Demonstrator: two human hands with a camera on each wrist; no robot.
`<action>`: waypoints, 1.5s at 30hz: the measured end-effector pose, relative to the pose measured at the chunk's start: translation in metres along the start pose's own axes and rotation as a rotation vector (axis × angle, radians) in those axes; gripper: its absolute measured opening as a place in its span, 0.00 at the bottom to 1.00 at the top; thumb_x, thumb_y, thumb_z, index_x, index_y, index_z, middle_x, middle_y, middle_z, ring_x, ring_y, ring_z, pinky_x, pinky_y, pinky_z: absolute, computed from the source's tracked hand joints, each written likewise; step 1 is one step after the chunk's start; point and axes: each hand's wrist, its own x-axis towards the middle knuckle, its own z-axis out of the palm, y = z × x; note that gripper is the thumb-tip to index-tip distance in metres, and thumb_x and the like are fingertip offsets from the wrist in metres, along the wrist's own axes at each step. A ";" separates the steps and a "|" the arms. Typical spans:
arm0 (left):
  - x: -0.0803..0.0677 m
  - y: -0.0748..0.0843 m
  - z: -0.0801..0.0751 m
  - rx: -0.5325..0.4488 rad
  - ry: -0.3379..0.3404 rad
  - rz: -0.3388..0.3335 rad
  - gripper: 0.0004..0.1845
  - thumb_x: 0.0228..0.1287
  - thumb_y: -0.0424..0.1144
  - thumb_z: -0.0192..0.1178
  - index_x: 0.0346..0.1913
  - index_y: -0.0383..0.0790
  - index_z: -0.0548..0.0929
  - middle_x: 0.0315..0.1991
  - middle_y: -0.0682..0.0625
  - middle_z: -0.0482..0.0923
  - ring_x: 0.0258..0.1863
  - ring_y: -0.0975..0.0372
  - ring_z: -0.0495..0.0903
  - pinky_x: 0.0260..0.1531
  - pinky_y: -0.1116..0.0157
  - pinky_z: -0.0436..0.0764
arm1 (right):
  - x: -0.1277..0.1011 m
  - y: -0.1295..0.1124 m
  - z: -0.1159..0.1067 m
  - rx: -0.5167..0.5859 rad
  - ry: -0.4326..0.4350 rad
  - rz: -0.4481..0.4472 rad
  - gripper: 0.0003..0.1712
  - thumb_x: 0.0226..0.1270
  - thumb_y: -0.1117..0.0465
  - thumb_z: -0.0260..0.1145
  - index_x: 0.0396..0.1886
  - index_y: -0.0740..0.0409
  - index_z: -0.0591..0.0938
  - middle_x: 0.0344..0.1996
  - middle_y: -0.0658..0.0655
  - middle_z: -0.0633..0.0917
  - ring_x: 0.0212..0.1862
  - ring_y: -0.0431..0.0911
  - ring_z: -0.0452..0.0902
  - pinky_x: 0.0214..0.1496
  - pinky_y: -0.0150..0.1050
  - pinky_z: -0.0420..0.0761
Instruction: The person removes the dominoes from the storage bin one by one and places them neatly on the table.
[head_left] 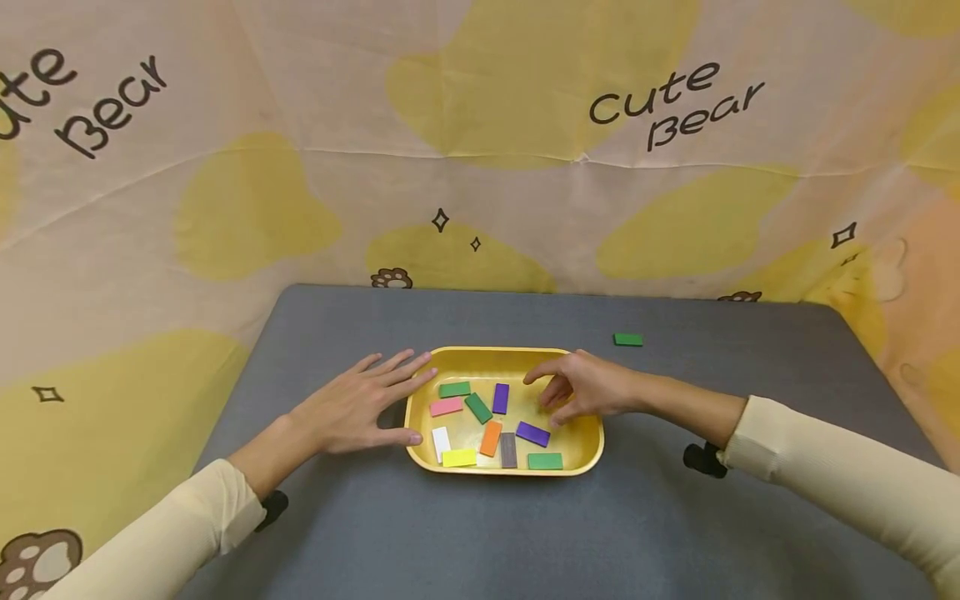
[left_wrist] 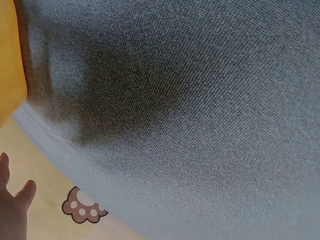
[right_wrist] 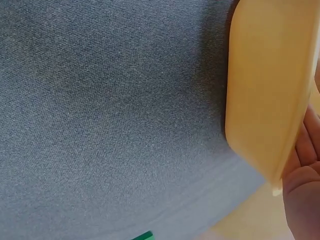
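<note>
A yellow plastic tray [head_left: 480, 363] holds several small flat blocks. Among them lie a pink block [head_left: 446, 407], a white block [head_left: 440, 444], a yellow block [head_left: 459, 457], an orange block [head_left: 491, 438], a grey block [head_left: 508, 450], a purple block [head_left: 501, 398] and a green block [head_left: 545, 461]. My left hand [head_left: 360, 408], fingers spread, is at the tray's left rim. Over the tray's right end, my right hand [head_left: 592, 385] reaches inward with bent, parted fingers and nothing visible between them. In the right wrist view, the tray wall [right_wrist: 270, 75] partly hides that hand [right_wrist: 305, 185].
Another green block [head_left: 627, 339] lies on the dark grey table [head_left: 360, 533] behind the tray, to the right. A printed cloth [head_left: 510, 100] hangs along the table's far edge. Dark wrist devices show beneath both sleeves.
</note>
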 end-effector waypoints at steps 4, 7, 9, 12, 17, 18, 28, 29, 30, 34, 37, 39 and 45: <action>0.000 0.000 0.000 -0.006 0.003 -0.002 0.49 0.63 0.75 0.48 0.80 0.51 0.54 0.80 0.54 0.46 0.77 0.52 0.51 0.70 0.41 0.56 | 0.004 0.000 0.002 0.012 -0.043 0.020 0.35 0.53 0.68 0.78 0.62 0.71 0.76 0.41 0.60 0.89 0.46 0.50 0.87 0.48 0.36 0.84; 0.001 0.001 0.000 -0.008 0.010 0.001 0.49 0.63 0.74 0.49 0.80 0.51 0.54 0.80 0.54 0.46 0.77 0.52 0.52 0.70 0.41 0.56 | 0.008 -0.001 0.003 0.022 -0.073 0.041 0.35 0.53 0.68 0.78 0.61 0.71 0.76 0.41 0.60 0.89 0.45 0.48 0.87 0.46 0.35 0.84; 0.001 0.002 0.000 -0.008 0.011 0.000 0.49 0.62 0.74 0.50 0.80 0.51 0.54 0.80 0.54 0.47 0.77 0.52 0.52 0.70 0.41 0.56 | 0.011 -0.001 0.005 0.017 -0.089 0.053 0.36 0.53 0.68 0.79 0.61 0.71 0.76 0.41 0.59 0.89 0.45 0.46 0.87 0.46 0.34 0.84; 0.002 0.002 0.001 -0.007 0.011 -0.002 0.49 0.62 0.73 0.52 0.80 0.51 0.54 0.80 0.54 0.47 0.77 0.52 0.52 0.70 0.41 0.56 | 0.014 -0.001 0.007 -0.004 -0.107 0.069 0.36 0.52 0.67 0.79 0.61 0.69 0.77 0.41 0.57 0.89 0.44 0.44 0.87 0.47 0.34 0.84; 0.003 0.003 0.002 -0.006 0.017 -0.001 0.49 0.62 0.73 0.52 0.80 0.51 0.54 0.80 0.54 0.47 0.77 0.52 0.52 0.70 0.41 0.56 | 0.019 -0.004 0.008 -0.037 -0.133 0.091 0.36 0.52 0.67 0.80 0.61 0.66 0.77 0.40 0.55 0.89 0.43 0.43 0.86 0.47 0.34 0.84; 0.003 0.003 0.002 -0.006 0.017 -0.001 0.49 0.62 0.73 0.52 0.80 0.51 0.54 0.80 0.54 0.47 0.77 0.52 0.52 0.70 0.41 0.56 | 0.019 -0.005 0.007 -0.043 -0.141 0.095 0.36 0.51 0.67 0.80 0.61 0.66 0.77 0.40 0.55 0.89 0.43 0.42 0.86 0.47 0.34 0.84; 0.002 0.003 0.002 -0.006 0.030 0.012 0.49 0.62 0.73 0.52 0.79 0.50 0.55 0.80 0.54 0.47 0.77 0.51 0.52 0.70 0.41 0.56 | 0.027 -0.006 0.011 -0.112 -0.138 0.127 0.35 0.50 0.65 0.81 0.60 0.65 0.78 0.36 0.53 0.89 0.37 0.38 0.85 0.43 0.31 0.84; 0.001 0.003 0.002 -0.007 0.029 0.012 0.49 0.62 0.74 0.51 0.80 0.50 0.55 0.80 0.54 0.47 0.77 0.52 0.52 0.70 0.41 0.56 | 0.028 -0.006 0.012 -0.125 -0.133 0.120 0.35 0.50 0.65 0.81 0.59 0.66 0.79 0.36 0.52 0.89 0.36 0.37 0.85 0.42 0.31 0.83; 0.001 0.003 0.002 -0.007 0.029 0.011 0.49 0.62 0.74 0.51 0.80 0.50 0.55 0.80 0.54 0.47 0.77 0.52 0.52 0.70 0.41 0.56 | 0.028 -0.005 0.013 -0.139 -0.127 0.110 0.35 0.50 0.65 0.81 0.59 0.66 0.79 0.35 0.52 0.89 0.35 0.36 0.84 0.41 0.30 0.83; 0.000 0.003 0.003 -0.007 0.029 0.005 0.49 0.62 0.75 0.49 0.80 0.51 0.54 0.80 0.54 0.47 0.77 0.52 0.52 0.70 0.41 0.56 | 0.029 -0.006 0.017 -0.183 -0.103 0.064 0.35 0.48 0.65 0.82 0.57 0.67 0.79 0.32 0.51 0.89 0.31 0.34 0.82 0.37 0.28 0.82; 0.000 0.003 0.004 -0.005 0.029 0.004 0.49 0.62 0.75 0.49 0.80 0.51 0.54 0.80 0.54 0.47 0.77 0.52 0.52 0.70 0.41 0.56 | 0.029 -0.007 0.021 -0.207 -0.089 0.032 0.35 0.47 0.64 0.82 0.56 0.68 0.80 0.30 0.51 0.89 0.30 0.33 0.82 0.35 0.27 0.82; 0.000 0.004 0.004 -0.008 0.030 0.004 0.49 0.63 0.74 0.50 0.80 0.51 0.54 0.80 0.54 0.47 0.77 0.51 0.52 0.70 0.41 0.55 | 0.029 -0.008 0.023 -0.233 -0.078 0.010 0.34 0.47 0.64 0.82 0.56 0.68 0.80 0.29 0.51 0.89 0.29 0.32 0.81 0.34 0.27 0.81; -0.001 0.004 0.005 -0.009 0.027 0.002 0.49 0.63 0.75 0.48 0.80 0.51 0.54 0.80 0.54 0.47 0.77 0.52 0.52 0.70 0.41 0.56 | 0.030 -0.010 0.030 -0.284 -0.058 0.001 0.35 0.47 0.64 0.82 0.56 0.68 0.80 0.28 0.50 0.88 0.28 0.32 0.80 0.34 0.27 0.80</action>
